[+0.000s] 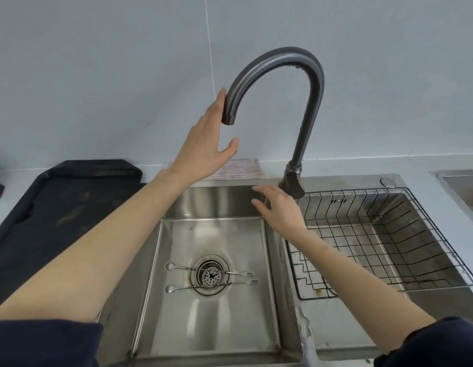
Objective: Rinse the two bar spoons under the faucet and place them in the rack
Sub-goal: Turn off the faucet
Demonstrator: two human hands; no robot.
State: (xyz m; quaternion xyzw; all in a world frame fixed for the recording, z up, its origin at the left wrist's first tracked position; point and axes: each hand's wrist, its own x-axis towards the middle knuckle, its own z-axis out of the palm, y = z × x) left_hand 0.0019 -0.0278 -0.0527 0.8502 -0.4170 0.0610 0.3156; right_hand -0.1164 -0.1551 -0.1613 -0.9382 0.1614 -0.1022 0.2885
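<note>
While two bar spoons (209,270) lie in the sink (214,327): left hand (206,139) spread against faucet (291,83); right hand (280,210) spread.

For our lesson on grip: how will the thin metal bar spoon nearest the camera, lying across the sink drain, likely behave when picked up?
The nearer thin metal bar spoon looks light, being so slender. It probably stays stiff, as its twisted stem spans the round steel drain strainer without sagging. Lying flat on the smooth steel basin, it may slide away from fingertips.

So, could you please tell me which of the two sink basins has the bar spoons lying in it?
The left basin: both bar spoons lie across its drain. The right basin holds only the wire rack.
</note>
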